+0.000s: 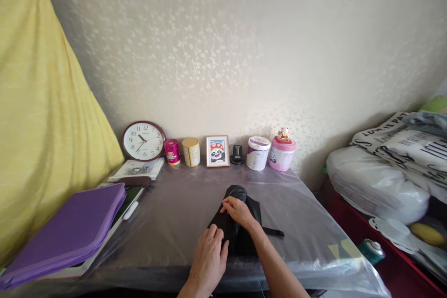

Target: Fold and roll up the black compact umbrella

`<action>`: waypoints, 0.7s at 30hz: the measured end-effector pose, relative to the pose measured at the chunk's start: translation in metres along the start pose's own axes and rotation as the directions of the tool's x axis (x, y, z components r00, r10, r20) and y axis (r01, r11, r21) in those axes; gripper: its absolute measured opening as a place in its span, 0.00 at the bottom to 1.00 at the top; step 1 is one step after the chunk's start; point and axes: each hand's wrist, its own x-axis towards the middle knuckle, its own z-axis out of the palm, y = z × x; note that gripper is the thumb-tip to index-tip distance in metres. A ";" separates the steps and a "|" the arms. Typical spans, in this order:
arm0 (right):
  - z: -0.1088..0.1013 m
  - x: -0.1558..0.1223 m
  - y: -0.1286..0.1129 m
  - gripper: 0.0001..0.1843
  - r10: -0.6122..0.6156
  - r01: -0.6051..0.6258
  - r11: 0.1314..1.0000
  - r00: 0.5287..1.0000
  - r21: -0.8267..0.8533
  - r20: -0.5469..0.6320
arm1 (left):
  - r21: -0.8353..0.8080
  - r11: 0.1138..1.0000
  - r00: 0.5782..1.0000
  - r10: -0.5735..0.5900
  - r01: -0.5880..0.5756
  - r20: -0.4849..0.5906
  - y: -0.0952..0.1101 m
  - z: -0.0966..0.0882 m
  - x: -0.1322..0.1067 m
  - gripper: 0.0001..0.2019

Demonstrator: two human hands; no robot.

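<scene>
A black fabric item [229, 228] with a narrow strap [273, 232] sticking out to the right lies bunched on the table near its front edge. Its kind is not clear from this view. My left hand [209, 252] has its fingers curled on the item's lower left side, the thumb pressed close to the index finger. Higher up, my right hand [239, 210] reaches across the cloth with thumb and fingertips pinched together on its upper left part. The fingers partly cover the fabric there.
Plastic sheeting covers the table [167, 216]. Along the wall stand a clock [144, 141], a pink can [172, 152], a yellow-lidded can [191, 152], a panda picture frame [217, 151], a white tub [258, 154] and a pink tin [281, 154]. A purple folder [70, 230] lies left.
</scene>
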 end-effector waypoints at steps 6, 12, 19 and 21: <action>-0.002 -0.005 -0.003 0.12 -0.035 0.035 0.998 0.999 0.054 -0.005 | 0.008 0.997 0.996 0.078 -0.078 -0.045 0.004 0.032 0.009 0.27; 0.005 -0.040 0.001 0.13 -0.342 0.343 0.939 0.927 -0.019 -0.156 | 0.032 0.999 0.998 -0.007 0.005 0.055 -0.001 0.065 0.006 0.30; 0.006 -0.018 0.040 0.14 -0.452 0.401 0.880 0.871 -0.255 -0.190 | 0.098 0.991 0.985 -0.101 0.088 0.139 0.007 0.057 0.007 0.31; 0.003 -0.001 0.048 0.14 -0.423 0.359 0.885 0.887 -0.297 -0.185 | 0.106 0.988 0.980 -0.124 0.109 0.152 0.009 0.053 0.008 0.32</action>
